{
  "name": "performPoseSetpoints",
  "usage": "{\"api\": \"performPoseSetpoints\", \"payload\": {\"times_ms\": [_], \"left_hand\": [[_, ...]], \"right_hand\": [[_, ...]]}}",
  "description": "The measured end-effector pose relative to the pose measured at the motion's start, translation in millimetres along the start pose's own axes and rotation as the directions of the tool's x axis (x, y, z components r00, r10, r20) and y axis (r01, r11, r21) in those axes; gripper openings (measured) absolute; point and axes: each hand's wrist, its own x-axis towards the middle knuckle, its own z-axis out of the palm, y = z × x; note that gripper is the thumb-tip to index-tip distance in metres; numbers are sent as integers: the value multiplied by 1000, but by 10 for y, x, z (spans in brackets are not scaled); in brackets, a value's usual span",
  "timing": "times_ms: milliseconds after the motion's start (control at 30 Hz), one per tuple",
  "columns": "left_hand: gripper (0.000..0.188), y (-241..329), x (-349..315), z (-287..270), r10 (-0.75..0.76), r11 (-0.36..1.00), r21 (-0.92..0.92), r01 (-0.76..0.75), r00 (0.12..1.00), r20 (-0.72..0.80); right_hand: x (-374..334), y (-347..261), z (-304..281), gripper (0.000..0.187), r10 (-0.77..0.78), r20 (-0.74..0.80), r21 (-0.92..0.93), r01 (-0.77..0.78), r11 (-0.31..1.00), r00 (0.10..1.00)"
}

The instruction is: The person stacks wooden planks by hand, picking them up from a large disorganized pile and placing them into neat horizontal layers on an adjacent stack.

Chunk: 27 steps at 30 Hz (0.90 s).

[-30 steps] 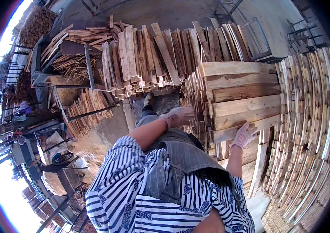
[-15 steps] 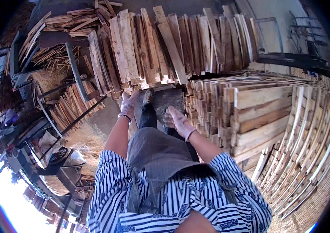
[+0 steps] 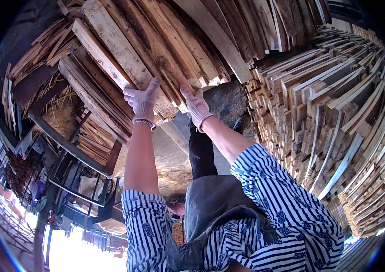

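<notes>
My left hand (image 3: 143, 100), in a pale knit glove, grips the near end of the wooden boards at the left of the stack. Its thumb lies over a wide, stained board (image 3: 115, 41), and its fingers bend by the end of a narrower board (image 3: 99, 52). My right hand (image 3: 195, 105), gloved alike, closes on the near ends of brown boards (image 3: 163, 50) a little further right. Its fingertips are partly lost among the board ends. Both arms reach forward, and the boards lie side by side, pointing away from me.
A tall stack of crisscrossed boards (image 3: 319, 99) fills the right side. On the left, a dark metal frame (image 3: 70, 149) stands beside thin wood offcuts (image 3: 95, 145). A loose-looking plank (image 3: 215, 36) leans at a slant across the row. Sawdust (image 3: 169, 174) covers the floor near my leg.
Both hands have moved forward onto the board ends. My right hand, earlier held apart in the air, now grips boards. My view has shifted closer to the stack, and my body leans in.
</notes>
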Motion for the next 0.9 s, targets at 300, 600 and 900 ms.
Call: {"api": "performPoseSetpoints", "payload": {"times_ms": [300, 600, 900], "left_hand": [[43, -281, 3, -489, 124, 500, -837, 223, 938, 324], [30, -542, -972, -517, -44, 858, -469, 210, 939, 340], [44, -656, -2287, -500, 149, 407, -663, 629, 670, 727]], "right_hand": [[-207, -133, 256, 111, 156, 405, -247, -56, 968, 901], [-1137, -576, -344, 84, 277, 475, -647, 117, 754, 835], [-1364, -518, -1009, 82, 341, 482, -125, -322, 938, 807]]}}
